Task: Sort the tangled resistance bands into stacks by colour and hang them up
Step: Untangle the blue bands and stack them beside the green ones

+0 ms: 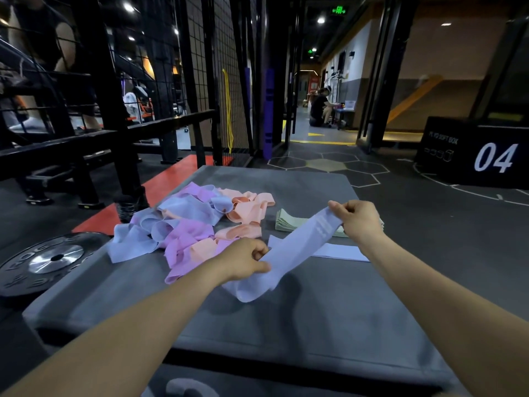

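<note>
I am viewing a dim gym. A grey padded platform (286, 333) is occupying the near centre. A black weight plate (43, 262) is lying on the dark floor (429, 239) at near left. A black wire-mesh cage wall (206, 81) is standing far left. A black box marked 04 (486, 153) is sitting far right. Ceiling spotlights (321, 20) are shining over the far corridor.

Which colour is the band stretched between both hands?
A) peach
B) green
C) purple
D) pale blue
D: the left hand and the right hand each pinch an end of a pale blue band, held taut over the grey mat beside the tangled pile.
</note>
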Demonstrator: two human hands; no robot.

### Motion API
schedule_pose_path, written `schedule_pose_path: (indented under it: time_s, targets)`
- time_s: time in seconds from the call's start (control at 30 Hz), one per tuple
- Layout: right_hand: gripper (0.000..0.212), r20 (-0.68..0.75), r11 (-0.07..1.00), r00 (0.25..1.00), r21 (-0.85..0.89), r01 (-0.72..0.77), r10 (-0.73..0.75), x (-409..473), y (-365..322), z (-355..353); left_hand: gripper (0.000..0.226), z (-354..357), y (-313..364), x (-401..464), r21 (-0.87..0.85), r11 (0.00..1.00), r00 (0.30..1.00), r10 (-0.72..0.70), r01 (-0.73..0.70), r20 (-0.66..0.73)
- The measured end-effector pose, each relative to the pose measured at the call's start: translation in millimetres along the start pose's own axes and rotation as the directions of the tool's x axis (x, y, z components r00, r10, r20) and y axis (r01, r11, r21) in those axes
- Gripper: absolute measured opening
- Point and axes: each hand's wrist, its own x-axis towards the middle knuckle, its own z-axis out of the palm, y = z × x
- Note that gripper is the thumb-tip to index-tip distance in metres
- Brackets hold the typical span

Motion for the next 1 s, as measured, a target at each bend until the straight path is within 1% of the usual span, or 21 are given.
schedule_pose_path:
  time_s: [0.07, 0.17, 0.23, 0.27, 0.37, 0.43, 0.53, 0.6, 0.63, 0.7, 0.77, 0.83, 0.9, 1.0]
  targets:
    - [0.042, -0.014, 1.000, 1.000, -0.018, -0.022, 0.022, -1, 7, -5, 0.013, 5, -3, 0, 0.075, 0.997, 0.999, -0.025, 0.023, 0.030]
    - [0.049, -0.030, 0.998, 0.998, -0.022, -0.062, 0.061, -6, 16, -12, 0.023, 16, -9, 1, 0.225, 0.974, 0.996, -0.049, 0.032, 0.071]
    - [0.050, -0.053, 0.994, 0.995, -0.055, -0.090, 0.087, -9, 28, -18, 0.019, 23, -16, 0, 0.325, 0.944, 0.994, -0.081, 0.051, 0.077]
    - [0.048, -0.056, 0.991, 0.993, -0.086, -0.104, 0.099, -10, 35, -22, 0.019, 27, -19, -1, 0.341, 0.938, 0.993, -0.093, 0.064, 0.070]
    - [0.039, -0.009, 0.966, 0.992, -0.227, -0.122, 0.124, -15, 58, -30, 0.028, 35, -25, -5, 0.313, 0.947, 0.996, -0.085, 0.069, 0.036]
    - [0.031, 0.066, 0.924, 0.986, -0.363, -0.119, 0.153, -21, 69, -32, 0.030, 40, -24, -7, 0.291, 0.955, 0.997, -0.071, 0.067, 0.006]
    - [0.027, 0.189, 0.825, 0.958, -0.559, -0.078, 0.218, -30, 80, -30, 0.031, 44, -23, -8, 0.251, 0.967, 0.998, -0.046, 0.052, -0.030]
    - [0.015, 0.217, 0.747, 0.952, -0.664, -0.019, 0.216, -35, 79, -25, 0.034, 44, -22, -11, 0.237, 0.971, 0.998, -0.030, 0.041, -0.049]
    - [0.009, 0.219, 0.724, 0.957, -0.690, 0.014, 0.190, -37, 77, -22, 0.036, 44, -23, -12, 0.223, 0.974, 0.998, -0.026, 0.039, -0.059]
    - [0.014, 0.235, 0.735, 0.967, -0.673, 0.084, 0.104, -39, 70, -14, 0.040, 45, -24, -15, 0.183, 0.983, 0.996, -0.015, 0.031, -0.088]
    - [0.015, 0.295, 0.778, 0.955, -0.608, 0.161, 0.032, -43, 60, -1, 0.035, 46, -25, -19, 0.141, 0.990, 0.992, -0.015, 0.033, -0.128]
    - [0.019, 0.390, 0.798, 0.921, -0.556, 0.233, 0.003, -49, 50, 15, 0.029, 47, -26, -21, 0.105, 0.993, 0.985, -0.033, 0.052, -0.171]
    - [0.027, 0.487, 0.806, 0.874, -0.517, 0.289, -0.001, -57, 43, 33, 0.030, 48, -29, -23, 0.065, 0.995, 0.978, -0.058, 0.072, -0.202]
    - [0.034, 0.588, 0.777, 0.809, -0.512, 0.367, 0.006, -66, 42, 57, 0.028, 45, -34, -26, 0.038, 0.996, 0.974, -0.065, 0.075, -0.219]
